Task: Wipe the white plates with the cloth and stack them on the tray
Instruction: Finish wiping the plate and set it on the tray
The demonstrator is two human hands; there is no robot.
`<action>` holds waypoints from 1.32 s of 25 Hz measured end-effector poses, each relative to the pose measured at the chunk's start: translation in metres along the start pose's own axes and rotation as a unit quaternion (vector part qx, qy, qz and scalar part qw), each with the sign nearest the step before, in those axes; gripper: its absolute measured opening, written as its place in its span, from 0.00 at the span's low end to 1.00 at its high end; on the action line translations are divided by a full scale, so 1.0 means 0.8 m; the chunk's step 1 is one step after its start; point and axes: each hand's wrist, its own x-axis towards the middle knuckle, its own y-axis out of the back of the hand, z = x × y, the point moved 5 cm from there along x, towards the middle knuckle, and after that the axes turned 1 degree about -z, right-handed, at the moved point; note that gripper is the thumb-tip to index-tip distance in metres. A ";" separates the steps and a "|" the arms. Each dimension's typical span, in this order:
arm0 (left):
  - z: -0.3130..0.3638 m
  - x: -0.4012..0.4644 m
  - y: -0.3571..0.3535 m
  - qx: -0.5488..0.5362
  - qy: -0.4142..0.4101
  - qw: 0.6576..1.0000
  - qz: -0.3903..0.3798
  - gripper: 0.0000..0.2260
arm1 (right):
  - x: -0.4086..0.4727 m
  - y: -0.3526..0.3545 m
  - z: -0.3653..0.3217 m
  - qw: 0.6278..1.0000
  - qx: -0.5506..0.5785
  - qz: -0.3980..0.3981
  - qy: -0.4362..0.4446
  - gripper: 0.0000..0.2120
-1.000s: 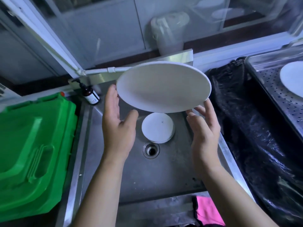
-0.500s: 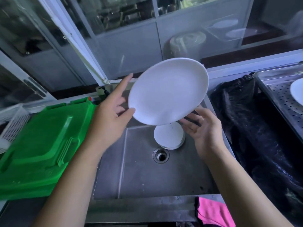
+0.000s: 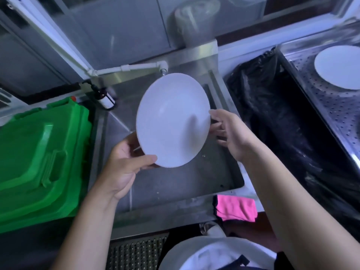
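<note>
A white plate (image 3: pixel 172 119) is held tilted above the steel sink (image 3: pixel 175 182), its inner face toward me. My left hand (image 3: pixel 124 164) grips its lower left rim, thumb on the front and fingers behind. My right hand (image 3: pixel 227 131) holds the right rim with the fingertips. The pink cloth (image 3: pixel 235 208) lies folded on the sink's front ledge, untouched. Another white plate (image 3: pixel 340 67) rests on the perforated metal tray (image 3: pixel 319 98) at the far right. The plate in my hands hides the sink floor behind it.
A green plastic bin (image 3: pixel 39 162) fills the left side beside the sink. A black bag-lined container (image 3: pixel 282 123) sits between sink and tray. A small dark bottle (image 3: pixel 106 98) and a white pipe (image 3: pixel 126 69) stand at the sink's back. Glass cabinet doors rise behind.
The plate has come down and turned so its inner face points at me. My left hand shifted from the upper left edge to the lower rim. The view dipped lower.
</note>
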 end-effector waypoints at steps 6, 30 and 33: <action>-0.086 -0.018 -0.011 -0.121 0.105 0.984 0.075 0.15 | -0.013 0.035 0.050 0.987 -0.127 0.070 0.064 0.24; -0.112 -0.041 0.076 -0.143 0.179 0.973 0.016 0.15 | -0.055 0.008 0.230 0.746 -0.665 0.041 0.005 0.18; -0.110 -0.052 0.103 -0.157 0.165 0.973 -0.031 0.15 | -0.069 0.009 0.193 0.919 -0.326 0.217 -0.037 0.13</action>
